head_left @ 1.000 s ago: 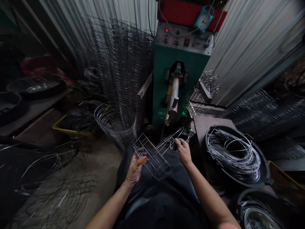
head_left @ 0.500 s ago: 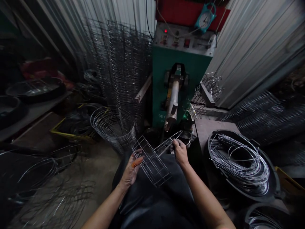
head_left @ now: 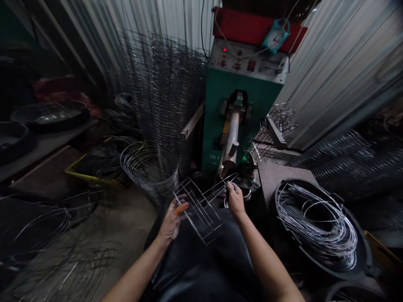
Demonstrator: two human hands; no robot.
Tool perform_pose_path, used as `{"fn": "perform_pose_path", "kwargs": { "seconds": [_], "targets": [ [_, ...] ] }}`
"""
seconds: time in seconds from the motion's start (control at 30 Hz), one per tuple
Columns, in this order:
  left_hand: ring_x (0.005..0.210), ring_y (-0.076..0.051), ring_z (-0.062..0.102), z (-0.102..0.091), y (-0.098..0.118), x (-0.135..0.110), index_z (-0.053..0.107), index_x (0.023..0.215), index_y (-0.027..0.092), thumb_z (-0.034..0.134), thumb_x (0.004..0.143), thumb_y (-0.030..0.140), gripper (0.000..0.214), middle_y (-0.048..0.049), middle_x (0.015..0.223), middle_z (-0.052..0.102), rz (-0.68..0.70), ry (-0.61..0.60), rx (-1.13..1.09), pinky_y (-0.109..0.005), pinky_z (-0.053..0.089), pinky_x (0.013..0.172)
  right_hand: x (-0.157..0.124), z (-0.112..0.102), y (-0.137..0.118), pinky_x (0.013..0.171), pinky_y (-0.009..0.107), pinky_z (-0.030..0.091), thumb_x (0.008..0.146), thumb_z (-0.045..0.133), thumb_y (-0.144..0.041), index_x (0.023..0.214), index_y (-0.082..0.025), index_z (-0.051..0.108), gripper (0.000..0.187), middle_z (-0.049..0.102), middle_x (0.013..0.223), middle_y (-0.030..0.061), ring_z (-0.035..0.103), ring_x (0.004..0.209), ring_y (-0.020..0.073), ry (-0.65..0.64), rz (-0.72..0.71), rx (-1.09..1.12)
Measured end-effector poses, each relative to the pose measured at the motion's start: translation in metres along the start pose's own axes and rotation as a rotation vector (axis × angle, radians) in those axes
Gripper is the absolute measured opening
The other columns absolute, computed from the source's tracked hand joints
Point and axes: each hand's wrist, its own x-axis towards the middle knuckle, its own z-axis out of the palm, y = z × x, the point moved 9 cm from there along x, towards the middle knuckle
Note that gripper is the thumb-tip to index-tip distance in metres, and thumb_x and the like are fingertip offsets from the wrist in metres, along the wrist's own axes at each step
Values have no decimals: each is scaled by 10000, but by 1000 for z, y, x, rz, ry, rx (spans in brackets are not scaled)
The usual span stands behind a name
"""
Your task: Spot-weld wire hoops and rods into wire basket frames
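Our left hand (head_left: 171, 222) and right hand (head_left: 235, 200) hold a flat rectangular frame of welded silver wire (head_left: 198, 212) on a diagonal, above the dark apron (head_left: 201, 268) across our lap. The left grip pinches the frame's near end between the fingers and a thumb capped with an orange finger guard (head_left: 180, 210). The right grip is pressed together on the long wires at the far end. Just beyond the frame stands a green spot-welding machine (head_left: 241, 96) with a silver cylindrical arm (head_left: 231, 140). To our left rise a tall roll of wire mesh (head_left: 165, 96) and a curved cylinder of silver wire hoops (head_left: 149, 172). To our right, a round black tub (head_left: 281, 228) holds a coil of bent silver wire (head_left: 317, 226).
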Motion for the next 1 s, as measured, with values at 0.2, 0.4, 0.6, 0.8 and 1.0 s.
{"fn": "perform_pose_path", "kwargs": {
  "seconds": [0.2, 0.4, 0.6, 0.8, 1.0],
  "targets": [
    [845, -179, 534, 3, 4, 2, 585, 999, 237, 713, 578, 328, 449, -21, 933, 546, -14, -3, 42, -296, 489, 619, 12, 6, -3, 438, 204, 332, 722, 598, -485, 634, -186, 493, 329, 473, 524, -51, 413, 450, 73, -9, 20, 19],
    [838, -185, 540, 6, 18, -1, 587, 983, 226, 728, 552, 303, 460, -35, 951, 576, -15, 3, 71, -258, 469, 574, 19, 6, 1, 423, 206, 343, 655, 654, -490, 630, -182, 517, 338, 472, 507, -51, 414, 432, 73, 22, 92, 93],
    [813, -161, 540, 6, 16, 1, 579, 990, 243, 728, 562, 289, 456, -4, 881, 561, 31, 25, 77, -246, 459, 592, -36, 16, 14, 571, 258, 438, 690, 599, -583, 829, -180, 600, 426, 594, 639, 5, 544, 574, 128, -276, 254, 72],
    [866, -179, 537, 5, 15, 0, 580, 979, 245, 725, 540, 292, 465, -27, 931, 570, 80, 22, 48, -257, 470, 597, -83, 24, 9, 633, 248, 411, 733, 582, -520, 723, -215, 638, 311, 586, 661, -18, 521, 641, 140, -424, 106, -247],
    [871, -194, 543, 5, 14, 4, 572, 973, 243, 722, 545, 359, 469, -47, 996, 580, 55, 24, 37, -264, 477, 571, -73, 30, 0, 667, 276, 415, 750, 550, -516, 771, -217, 666, 322, 614, 707, -3, 530, 686, 175, -394, 26, -297]
  ]
}}
